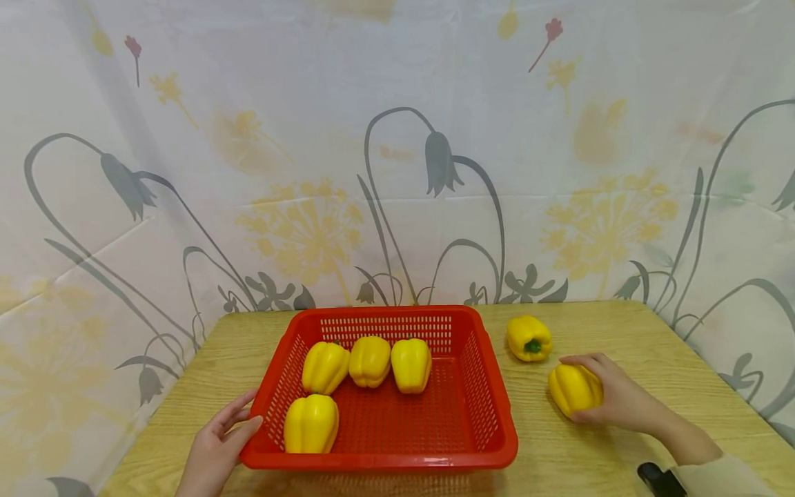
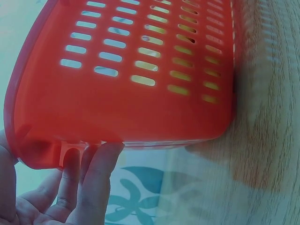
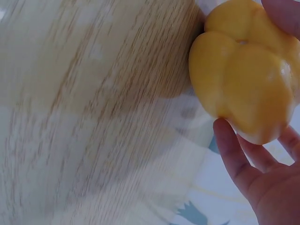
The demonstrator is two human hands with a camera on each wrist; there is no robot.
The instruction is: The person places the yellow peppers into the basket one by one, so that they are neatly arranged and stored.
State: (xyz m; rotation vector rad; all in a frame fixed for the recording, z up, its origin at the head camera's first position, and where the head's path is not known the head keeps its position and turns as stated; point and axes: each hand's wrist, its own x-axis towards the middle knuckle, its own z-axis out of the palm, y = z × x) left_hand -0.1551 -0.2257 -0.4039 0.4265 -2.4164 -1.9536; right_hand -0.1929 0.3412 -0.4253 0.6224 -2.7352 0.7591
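Observation:
A red plastic basket (image 1: 428,461) stands on the table with several yellow bell peppers (image 1: 369,361) inside, gathered along its left and back. My left hand (image 1: 219,442) grips the basket's left side, thumb at the rim. The left wrist view shows its fingers (image 2: 96,173) against the basket's perforated wall (image 2: 122,103). To the right of the basket, my right hand (image 1: 624,397) holds a yellow bell pepper (image 1: 574,390) between thumb and fingers. In the right wrist view its lobed end (image 3: 248,79) faces the camera; whether it touches the table I cannot tell.
Another yellow bell pepper (image 1: 529,338) lies on the wooden table (image 1: 559,469) behind the held one, green stem toward the front. A flower-printed cloth (image 1: 397,138) hangs behind the table. A black object (image 1: 660,478) sits by the right sleeve.

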